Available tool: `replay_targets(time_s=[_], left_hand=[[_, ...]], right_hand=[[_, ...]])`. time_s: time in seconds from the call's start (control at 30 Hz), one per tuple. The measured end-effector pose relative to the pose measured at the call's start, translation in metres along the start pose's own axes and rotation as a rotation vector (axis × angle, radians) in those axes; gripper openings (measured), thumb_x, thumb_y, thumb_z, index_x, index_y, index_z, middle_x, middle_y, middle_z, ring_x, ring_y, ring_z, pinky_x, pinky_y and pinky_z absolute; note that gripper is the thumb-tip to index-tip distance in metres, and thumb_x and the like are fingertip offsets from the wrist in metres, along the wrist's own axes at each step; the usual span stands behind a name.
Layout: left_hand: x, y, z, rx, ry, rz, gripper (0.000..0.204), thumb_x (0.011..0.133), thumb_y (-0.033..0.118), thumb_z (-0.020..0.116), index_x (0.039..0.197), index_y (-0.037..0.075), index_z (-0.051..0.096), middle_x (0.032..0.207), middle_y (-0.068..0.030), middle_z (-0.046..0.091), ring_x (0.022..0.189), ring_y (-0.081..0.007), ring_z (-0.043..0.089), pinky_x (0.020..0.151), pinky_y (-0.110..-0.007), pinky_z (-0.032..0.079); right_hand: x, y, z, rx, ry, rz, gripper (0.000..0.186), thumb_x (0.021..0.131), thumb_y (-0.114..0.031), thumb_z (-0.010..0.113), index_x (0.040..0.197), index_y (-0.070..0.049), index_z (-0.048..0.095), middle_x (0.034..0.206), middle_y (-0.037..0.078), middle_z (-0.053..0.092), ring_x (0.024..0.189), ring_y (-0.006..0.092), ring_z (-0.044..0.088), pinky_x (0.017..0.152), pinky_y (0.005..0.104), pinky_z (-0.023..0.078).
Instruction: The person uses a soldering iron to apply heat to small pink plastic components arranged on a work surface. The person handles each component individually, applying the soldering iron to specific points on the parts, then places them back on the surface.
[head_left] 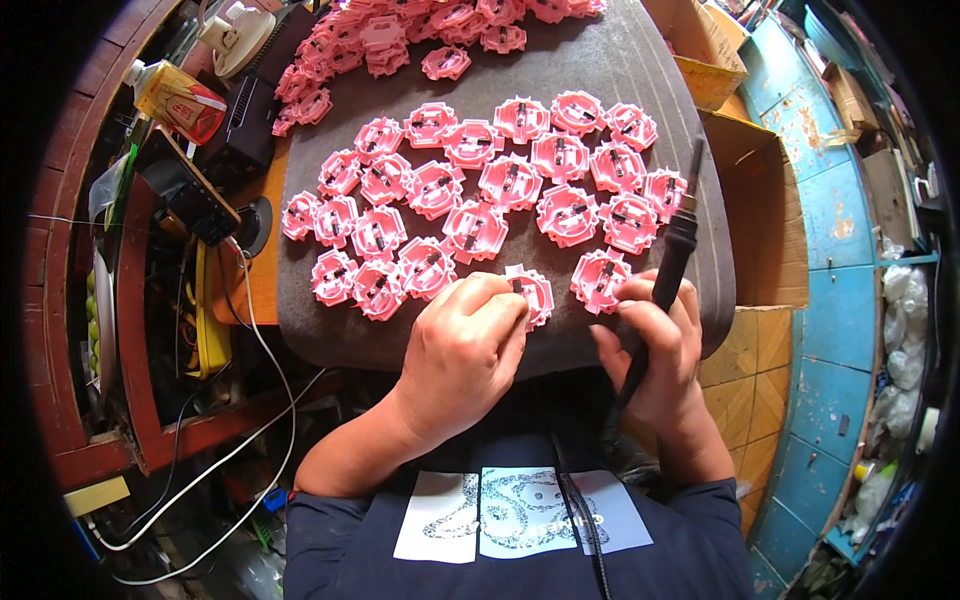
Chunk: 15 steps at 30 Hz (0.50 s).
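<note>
My left hand [462, 335] is closed in a pinch, its fingertips over the left edge of a pink plastic part [538, 294] near the table's front. Whether they grip that part or something small is hidden. In my right hand [660, 335] is a black soldering iron [672, 262], with its thin tip pointing up and away from me. Just left of those fingers lies another pink plastic part [600, 278]. Beyond both hands, several similar pink parts [511, 183] with small black pieces inside are spread face up in loose rows.
A heap of pink parts [385, 40] covers the far left of the dark table [620, 65]. Open cardboard boxes [760, 210] stand along its right side. At left are a drink bottle [180, 100], a black device [180, 185] and a white cable [275, 355].
</note>
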<state>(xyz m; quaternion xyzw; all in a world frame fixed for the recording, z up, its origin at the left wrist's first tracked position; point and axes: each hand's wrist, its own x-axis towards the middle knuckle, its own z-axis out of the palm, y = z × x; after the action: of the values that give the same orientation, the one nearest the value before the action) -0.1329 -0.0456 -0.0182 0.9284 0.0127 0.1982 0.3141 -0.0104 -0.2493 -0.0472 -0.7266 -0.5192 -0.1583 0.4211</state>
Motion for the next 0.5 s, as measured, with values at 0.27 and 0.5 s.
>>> replay_targets(time_s=[0.27,0.5], left_hand=[[0.001,-0.003,0.01,0.04,0.114,0.036,0.022,0.083,-0.006,0.079,0.104,-0.001,0.072,0.101,-0.0153,0.069,0.088,-0.0329,0.07,0.078,-0.04,0.058],[0.0,0.017,0.028,-0.111,0.148,0.22,0.036,0.083,-0.004,0.077,0.118,-0.003,0.069,0.106,-0.0169,0.067,0.088,-0.0331,0.072,0.072,-0.04,0.062]], right_hand=[[0.002,-0.006,0.013,0.016,0.05,-0.015,0.048,0.084,0.008,0.079,0.123,-0.005,0.054,0.098,0.017,0.067,0.08,0.0359,0.063,0.072,0.0434,0.052],[-0.02,-0.003,0.015,0.248,0.204,0.197,0.043,0.087,0.013,0.073,0.123,-0.001,0.055,0.094,0.016,0.069,0.08,0.0298,0.067,0.071,0.0391,0.056]])
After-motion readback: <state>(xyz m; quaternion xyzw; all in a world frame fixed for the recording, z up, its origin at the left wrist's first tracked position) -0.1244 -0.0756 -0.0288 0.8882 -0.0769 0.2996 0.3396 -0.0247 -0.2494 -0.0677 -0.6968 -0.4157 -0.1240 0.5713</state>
